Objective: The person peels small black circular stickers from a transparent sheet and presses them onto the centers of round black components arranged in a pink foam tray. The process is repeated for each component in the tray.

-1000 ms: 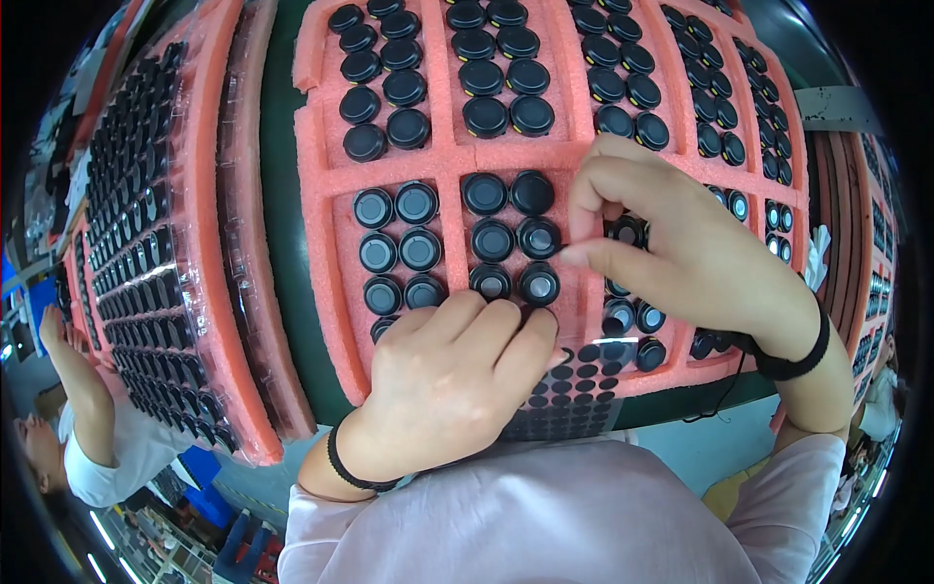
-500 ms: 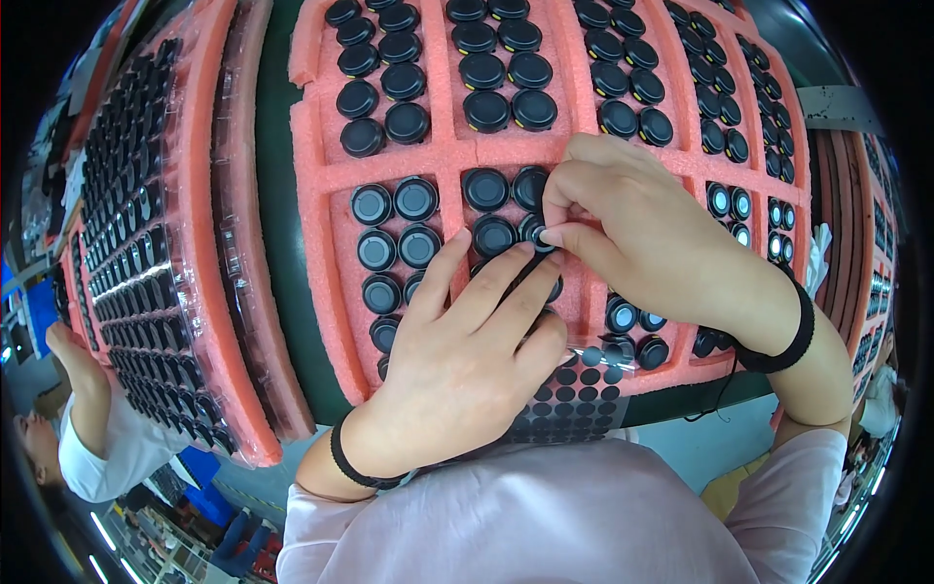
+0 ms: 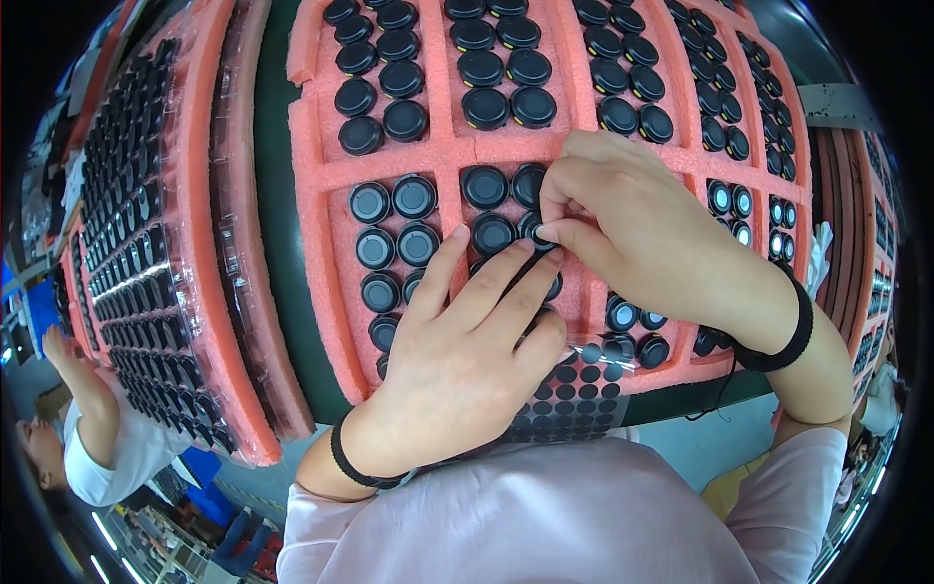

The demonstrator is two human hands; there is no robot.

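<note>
My left hand (image 3: 452,365) lies over a pink foam tray (image 3: 477,151), its fingers stretched out and resting on round black lens-like parts (image 3: 493,235). Beside its fingertips, my right hand (image 3: 637,229) is closed, thumb and index finger pinched at the edge of one round black part (image 3: 532,228). Whatever sits between those fingertips is too small or hidden to make out. Under my left thumb, a clear sheet of black round stickers (image 3: 572,411) hangs over the tray's near edge. My left hand covers part of the sheet and several black parts.
Foam walls split the tray into compartments of black parts, some with pale round tops (image 3: 719,199). Stacked foam trays (image 3: 209,292) with clear plastic stand at the left, and more trays (image 3: 880,263) at the right. A co-worker (image 3: 107,438) is at the far left.
My hands stay almost in the same place, the right one still pinching at the same part. At the far left, the co-worker's arm and body have shifted slightly.
</note>
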